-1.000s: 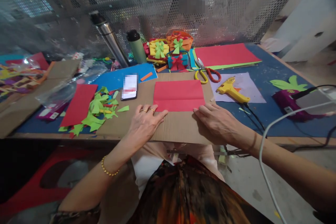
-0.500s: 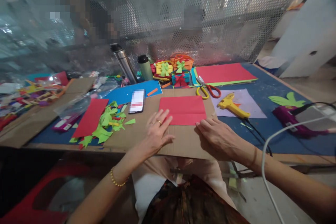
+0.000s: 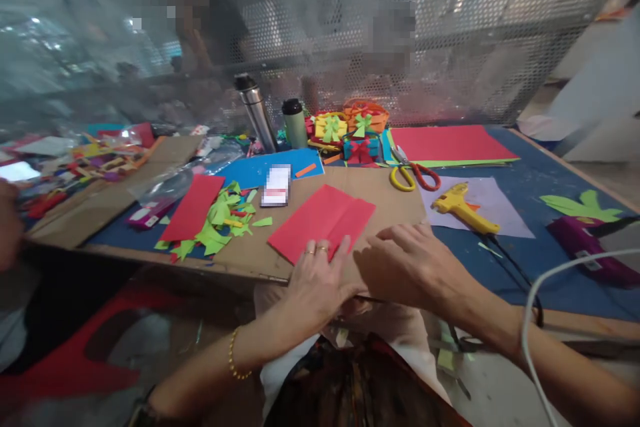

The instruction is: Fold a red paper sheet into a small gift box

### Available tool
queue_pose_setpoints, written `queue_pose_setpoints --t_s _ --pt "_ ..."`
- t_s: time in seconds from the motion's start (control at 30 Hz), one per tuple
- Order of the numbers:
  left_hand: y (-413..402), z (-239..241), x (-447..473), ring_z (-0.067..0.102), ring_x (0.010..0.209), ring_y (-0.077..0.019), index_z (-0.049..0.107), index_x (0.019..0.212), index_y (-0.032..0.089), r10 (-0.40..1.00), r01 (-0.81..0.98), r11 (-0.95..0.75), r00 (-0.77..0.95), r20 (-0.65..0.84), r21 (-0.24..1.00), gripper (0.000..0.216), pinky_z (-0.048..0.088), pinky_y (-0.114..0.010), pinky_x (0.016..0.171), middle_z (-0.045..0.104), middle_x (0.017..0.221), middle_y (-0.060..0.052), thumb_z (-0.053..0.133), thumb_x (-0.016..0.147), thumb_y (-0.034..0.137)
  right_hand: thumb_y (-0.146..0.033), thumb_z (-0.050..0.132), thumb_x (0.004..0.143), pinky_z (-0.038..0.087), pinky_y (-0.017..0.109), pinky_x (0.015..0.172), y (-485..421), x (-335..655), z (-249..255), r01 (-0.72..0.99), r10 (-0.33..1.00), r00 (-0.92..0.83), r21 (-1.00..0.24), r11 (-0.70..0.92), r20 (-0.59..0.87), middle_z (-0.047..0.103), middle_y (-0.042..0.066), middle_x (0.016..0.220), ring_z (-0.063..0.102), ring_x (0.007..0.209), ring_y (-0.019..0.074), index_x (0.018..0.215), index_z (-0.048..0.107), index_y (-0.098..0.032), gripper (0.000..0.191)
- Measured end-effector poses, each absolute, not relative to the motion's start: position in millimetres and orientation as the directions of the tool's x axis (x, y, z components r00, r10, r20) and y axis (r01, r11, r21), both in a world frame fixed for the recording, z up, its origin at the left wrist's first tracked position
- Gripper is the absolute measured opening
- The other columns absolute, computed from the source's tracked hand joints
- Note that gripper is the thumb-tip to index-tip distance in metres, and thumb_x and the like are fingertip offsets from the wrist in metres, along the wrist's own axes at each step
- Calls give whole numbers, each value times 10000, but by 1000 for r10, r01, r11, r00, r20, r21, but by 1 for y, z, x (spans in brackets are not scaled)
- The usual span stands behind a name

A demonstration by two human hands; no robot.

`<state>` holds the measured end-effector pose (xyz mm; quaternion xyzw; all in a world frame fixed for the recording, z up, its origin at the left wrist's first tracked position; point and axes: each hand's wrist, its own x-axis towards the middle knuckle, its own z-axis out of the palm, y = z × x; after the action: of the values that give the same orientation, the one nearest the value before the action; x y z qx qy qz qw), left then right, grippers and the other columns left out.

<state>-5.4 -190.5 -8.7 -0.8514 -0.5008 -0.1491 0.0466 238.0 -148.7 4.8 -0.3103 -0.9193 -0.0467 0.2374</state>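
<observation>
On the cardboard point(image 3: 395, 205), head view, sole view: one red sheet point(image 3: 315, 219), creased, lying flat, aslant to the near edge of the table point(image 3: 560, 180).

Step in hand, judged from pose: setting or straightening of the sheet for work along the crease. Next move, as a judgement: a steady hold, edges kept even, both palms low.

Left hand point(image 3: 317, 280): palm down, fingers loosely extended and slightly parted, tips resting on the sheet's near side; pressing rather than grasping, to judge by the flat fingers.

Right hand point(image 3: 407, 253): half curled, low over the cardboard, just beside the sheet; underside hidden, so impossible to tell of anything pinched there.

Near the sheet: phone point(image 3: 277, 187), scissors point(image 3: 407, 162), green scraps point(image 3: 215, 230). Farther right: yellow glue gun point(image 3: 466, 207).
</observation>
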Motion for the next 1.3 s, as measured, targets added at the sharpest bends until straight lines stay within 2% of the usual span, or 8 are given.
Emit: queue_pose_setpoints --t_s 0.1,0.17,0.33,0.47,0.63,0.9,1.07,1.3 --pt "-181 13 -2 668 1207 -238 144 1670 170 802 682 -596 476 361 424 651 599 -394 967 616 1408 -208 323 1109 448 -276 533 1014 513 399 786 -166 212 -6 549 526 -705 -103 829 477 720 149 1074 638 920 257 1198 650 -144 255" --pt "-168 25 -12 648 1275 -205 95 1678 220 803 639 -593 427 416 490 582 587 -376 1011 517 1548 -194 227 1124 342 -328 544 1022 549 436 873 -175 201 -17 544 522 -705 -107 832 479 721 175 1177 660 1026 280 1330 602 -123 375" --pt "-137 21 -67 446 1496 -267 580 1436 208 819 812 -561 517 248 162 410 327 -555 1248 563 1538 -141 434 1087 368 -503 542 1015 518 557 1068 -179 194 -43 439 372 -796 31 898 477 649 237 1405 594 1312 352 1454 525 -52 629" --pt "-145 -2 -85 411 1518 -294 567 1465 179 866 864 -500 498 43 58 505 323 -545 1234 507 1589 -166 485 1062 472 -436 515 1041 515 565 1077 -177 198 -37 473 394 -790 57 879 469 708 204 1315 635 1254 338 1409 573 -61 529" --pt "-183 -14 -48 574 1304 -441 574 1458 85 947 957 -277 287 144 -88 622 488 -611 1025 594 1444 -278 577 1001 507 -222 528 1019 488 544 1118 -185 194 -18 492 379 -766 95 866 519 664 208 1394 578 1343 335 1424 563 -48 442" --pt "-189 18 -42 548 1401 -235 293 1623 168 819 771 -572 514 256 280 534 486 -432 1136 572 1513 -170 330 1108 306 -554 490 1031 498 566 1107 -169 213 -36 531 463 -769 36 847 440 629 239 1440 588 1351 348 1516 473 -46 703" --pt "-158 14 -78 245 1584 -399 500 1513 176 821 811 -570 556 130 135 909 226 -644 1265 353 1671 -213 641 839 769 -561 449 1043 489 555 1096 -144 250 -45 554 420 -763 160 817 492 664 215 1401 620 1307 334 1396 607 -100 602" --pt "-179 -10 -38 537 1366 -384 532 1448 102 709 728 -686 668 227 2 1019 339 -585 1203 619 1379 -234 736 732 798 -456 474 1034 511 604 1040 -129 259 -46 620 442 -704 176 765 557 634 268 1401 582 1334 410 1375 608 -90 518"
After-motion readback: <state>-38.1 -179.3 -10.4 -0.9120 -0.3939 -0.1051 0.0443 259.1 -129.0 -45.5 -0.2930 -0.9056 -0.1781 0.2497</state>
